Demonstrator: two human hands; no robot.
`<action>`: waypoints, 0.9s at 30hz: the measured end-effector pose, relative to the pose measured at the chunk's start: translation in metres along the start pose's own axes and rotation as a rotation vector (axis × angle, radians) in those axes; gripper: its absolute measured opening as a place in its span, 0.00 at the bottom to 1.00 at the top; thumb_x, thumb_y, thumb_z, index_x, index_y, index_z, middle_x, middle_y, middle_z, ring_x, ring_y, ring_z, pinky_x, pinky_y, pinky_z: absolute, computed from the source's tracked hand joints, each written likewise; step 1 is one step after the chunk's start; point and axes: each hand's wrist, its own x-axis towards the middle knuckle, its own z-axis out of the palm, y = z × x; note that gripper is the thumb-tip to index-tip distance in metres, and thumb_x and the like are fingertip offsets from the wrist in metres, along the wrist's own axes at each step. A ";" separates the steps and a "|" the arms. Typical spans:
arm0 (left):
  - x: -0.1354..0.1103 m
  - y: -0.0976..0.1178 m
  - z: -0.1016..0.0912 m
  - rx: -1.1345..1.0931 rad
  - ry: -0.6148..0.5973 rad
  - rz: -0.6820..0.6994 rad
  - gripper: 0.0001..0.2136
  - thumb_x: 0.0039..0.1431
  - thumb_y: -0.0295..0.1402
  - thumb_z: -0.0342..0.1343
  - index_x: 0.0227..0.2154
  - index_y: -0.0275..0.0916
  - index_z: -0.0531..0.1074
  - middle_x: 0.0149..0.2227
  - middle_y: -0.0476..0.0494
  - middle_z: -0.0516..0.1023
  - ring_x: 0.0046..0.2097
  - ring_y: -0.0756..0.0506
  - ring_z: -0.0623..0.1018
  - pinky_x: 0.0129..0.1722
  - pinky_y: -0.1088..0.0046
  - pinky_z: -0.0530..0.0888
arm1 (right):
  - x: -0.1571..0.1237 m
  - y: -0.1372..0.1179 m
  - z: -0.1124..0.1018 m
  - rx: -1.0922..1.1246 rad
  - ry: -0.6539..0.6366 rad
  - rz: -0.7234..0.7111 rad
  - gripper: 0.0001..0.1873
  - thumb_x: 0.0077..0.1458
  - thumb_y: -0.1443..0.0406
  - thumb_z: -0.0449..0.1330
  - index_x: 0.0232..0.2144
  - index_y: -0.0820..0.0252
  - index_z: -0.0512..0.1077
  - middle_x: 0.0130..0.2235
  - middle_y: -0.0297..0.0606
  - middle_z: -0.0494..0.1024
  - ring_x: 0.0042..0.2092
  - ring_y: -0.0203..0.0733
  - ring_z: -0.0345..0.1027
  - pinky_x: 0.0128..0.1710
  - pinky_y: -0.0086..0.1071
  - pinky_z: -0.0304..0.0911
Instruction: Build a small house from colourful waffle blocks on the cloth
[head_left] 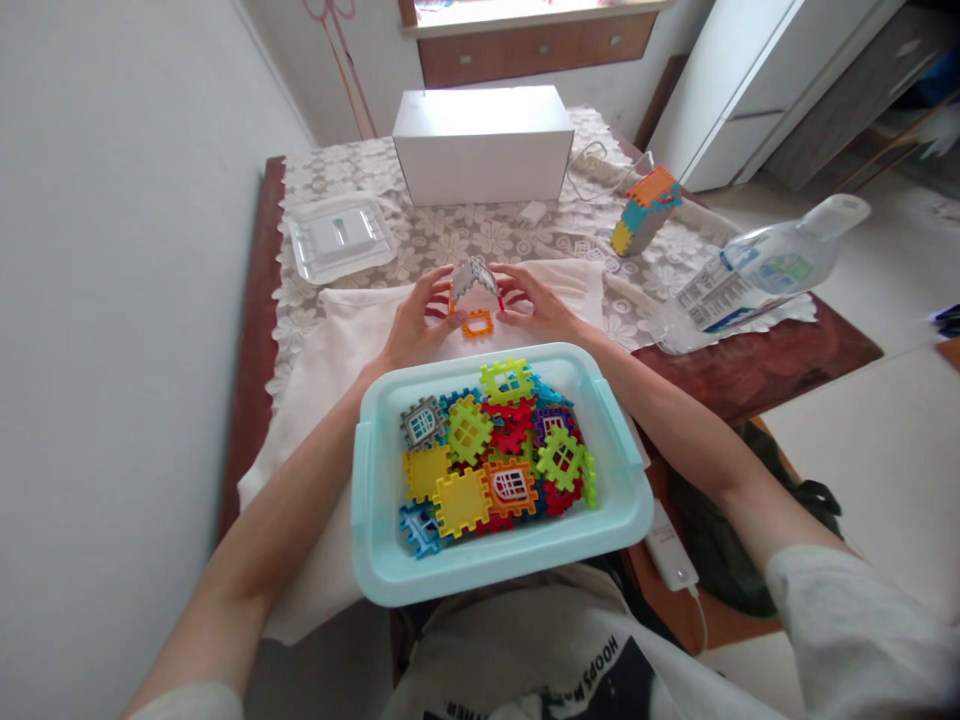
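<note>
My left hand (417, 322) and my right hand (534, 308) meet over a white cloth (337, 340) on the table, fingers pinched on a small block assembly (474, 280) with grey roof tiles and red sides. An orange frame tile (478, 324) lies on the cloth just below it, between my hands. Nearer to me, a pale blue plastic tub (375, 480) holds several colourful interlocking tiles (487, 455) in yellow, green, red, orange and blue.
A white box (484, 145) stands at the table's far side, a clear tub lid (341, 235) to its left. A finished multicolour block build (646, 208) and a clear bottle (757, 275) lie at right. A wall runs along the left.
</note>
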 end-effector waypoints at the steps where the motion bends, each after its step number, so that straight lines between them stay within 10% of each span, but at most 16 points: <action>1: 0.000 0.000 0.002 -0.033 0.011 -0.012 0.38 0.59 0.50 0.76 0.70 0.50 0.73 0.64 0.36 0.86 0.55 0.37 0.87 0.53 0.61 0.83 | 0.000 -0.002 0.001 0.001 0.002 -0.007 0.39 0.63 0.54 0.74 0.73 0.43 0.70 0.68 0.45 0.82 0.65 0.55 0.78 0.65 0.52 0.78; 12: 0.000 0.014 0.023 -0.400 -0.090 -0.114 0.38 0.53 0.57 0.81 0.62 0.46 0.76 0.53 0.38 0.88 0.57 0.32 0.88 0.58 0.54 0.86 | -0.002 -0.022 0.012 -0.016 -0.073 -0.024 0.40 0.67 0.52 0.73 0.77 0.40 0.69 0.66 0.44 0.84 0.59 0.56 0.81 0.64 0.56 0.80; 22: 0.010 -0.006 0.005 -0.442 0.137 -0.299 0.28 0.56 0.51 0.80 0.53 0.43 0.79 0.49 0.40 0.89 0.48 0.38 0.89 0.44 0.59 0.89 | -0.003 -0.007 0.007 -0.273 -0.126 -0.036 0.35 0.62 0.53 0.77 0.69 0.44 0.77 0.70 0.44 0.81 0.73 0.64 0.70 0.78 0.65 0.63; 27: 0.010 -0.007 0.007 -0.481 0.112 -0.315 0.26 0.57 0.50 0.79 0.51 0.42 0.78 0.48 0.37 0.90 0.49 0.36 0.90 0.48 0.56 0.91 | -0.002 -0.007 0.005 -0.399 -0.248 -0.094 0.19 0.66 0.57 0.72 0.58 0.46 0.83 0.65 0.42 0.85 0.71 0.62 0.72 0.77 0.65 0.61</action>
